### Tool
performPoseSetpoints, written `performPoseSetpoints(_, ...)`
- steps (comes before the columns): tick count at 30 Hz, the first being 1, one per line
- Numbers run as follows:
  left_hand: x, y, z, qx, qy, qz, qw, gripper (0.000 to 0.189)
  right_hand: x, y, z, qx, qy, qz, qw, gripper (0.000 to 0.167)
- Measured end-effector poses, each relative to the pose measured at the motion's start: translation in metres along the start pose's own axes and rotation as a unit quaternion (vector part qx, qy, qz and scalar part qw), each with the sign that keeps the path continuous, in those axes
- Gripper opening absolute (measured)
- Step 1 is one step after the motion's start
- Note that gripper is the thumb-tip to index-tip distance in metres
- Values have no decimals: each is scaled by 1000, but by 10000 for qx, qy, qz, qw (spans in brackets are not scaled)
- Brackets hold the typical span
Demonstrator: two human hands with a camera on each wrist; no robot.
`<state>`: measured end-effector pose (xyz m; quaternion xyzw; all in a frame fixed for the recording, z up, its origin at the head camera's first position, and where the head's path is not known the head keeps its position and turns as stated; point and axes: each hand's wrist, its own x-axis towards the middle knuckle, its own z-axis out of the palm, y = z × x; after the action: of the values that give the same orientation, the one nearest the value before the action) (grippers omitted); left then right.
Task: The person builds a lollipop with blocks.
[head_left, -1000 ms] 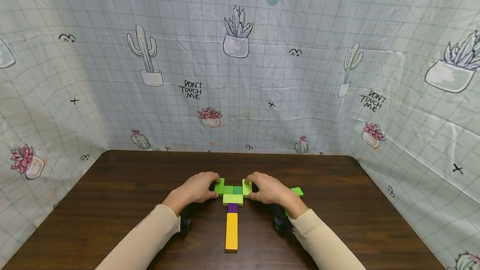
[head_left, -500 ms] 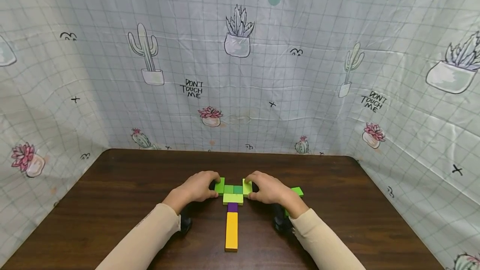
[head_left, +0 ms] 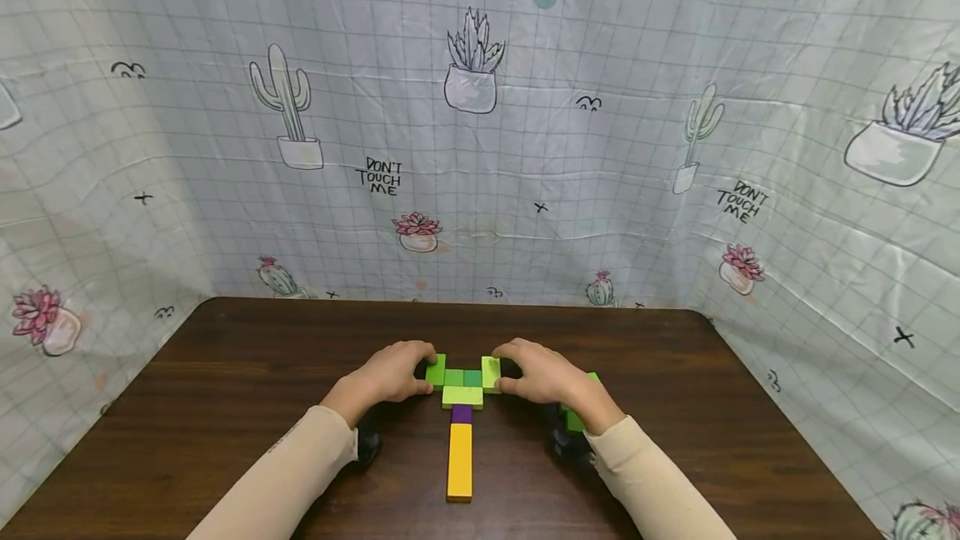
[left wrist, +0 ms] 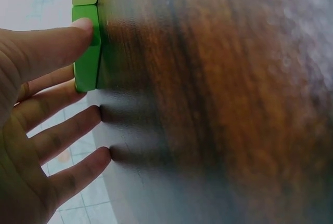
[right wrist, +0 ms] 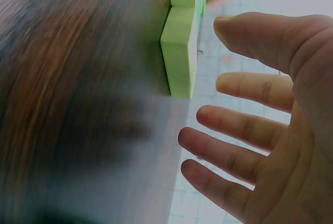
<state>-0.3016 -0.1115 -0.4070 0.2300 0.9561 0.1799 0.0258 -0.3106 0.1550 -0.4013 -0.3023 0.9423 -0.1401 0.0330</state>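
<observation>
Flat on the table lies a figure of wooden blocks. My left hand (head_left: 386, 373) pinches the green block (head_left: 436, 372) at its upper left, thumb on the near side in the left wrist view. My right hand (head_left: 542, 372) is beside the yellow-green block (head_left: 491, 374) at the upper right; in the right wrist view its thumb and fingers are spread and stand off that block. Between them sit two small green blocks (head_left: 454, 377), with a wide yellow-green block (head_left: 462, 397) below. A purple block (head_left: 461, 414) and a long yellow block (head_left: 460, 463) continue toward me.
More green blocks (head_left: 574, 421) lie partly hidden under my right wrist. The dark wooden table (head_left: 262, 357) ends at a cactus-printed cloth (head_left: 480, 190) hung behind and along both sides.
My right hand has eased slightly away from the yellow-green block, its forearm covering more of the green blocks at right. The left hand and the figure keep their places.
</observation>
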Motion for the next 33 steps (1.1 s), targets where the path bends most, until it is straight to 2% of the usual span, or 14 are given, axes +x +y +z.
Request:
performPoseSetpoints(10, 1, 0, -1, 37, 23, -16, 10000, 38, -25, 16, -15, -14, 239, 147, 9996, 45)
performPoseSetpoints(23, 0, 2, -2, 3, 13, -27, 10000, 38, -59, 38, -20, -175, 348, 412, 9984, 40)
performPoseSetpoints(33, 0, 2, -2, -23, -26, -96, 9999, 38, -75, 67, -22, 82, 423, 403, 9983, 39)
